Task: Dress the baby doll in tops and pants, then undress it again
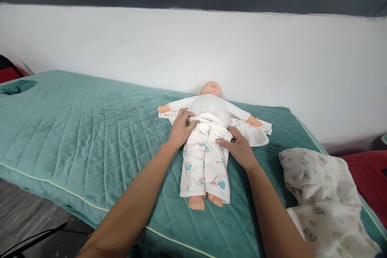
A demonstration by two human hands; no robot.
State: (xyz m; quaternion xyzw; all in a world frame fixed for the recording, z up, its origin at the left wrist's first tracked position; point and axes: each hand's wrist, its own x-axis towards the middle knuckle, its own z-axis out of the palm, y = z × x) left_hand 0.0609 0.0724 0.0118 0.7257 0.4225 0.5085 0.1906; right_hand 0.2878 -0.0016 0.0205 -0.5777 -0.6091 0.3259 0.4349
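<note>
A baby doll [208,105] with a white cloth body lies on its back, its head toward the wall. White printed trousers [205,157] cover its legs, and its feet stick out of the cuffs. My left hand [182,127] pinches the trousers' waistband at the doll's hip on the left. At the other hip, my right hand [237,145] grips the waistband between thumb and fingers. Beneath the doll a white printed shirt [254,132] is spread out, showing past both of its arms.
A green quilted cover [90,137] lies over the bed. On the right rests a crumpled, printed white cloth [323,197]. Behind the bed rises a white wall [121,44]. Red seats [367,173] stand beyond the bed's right edge.
</note>
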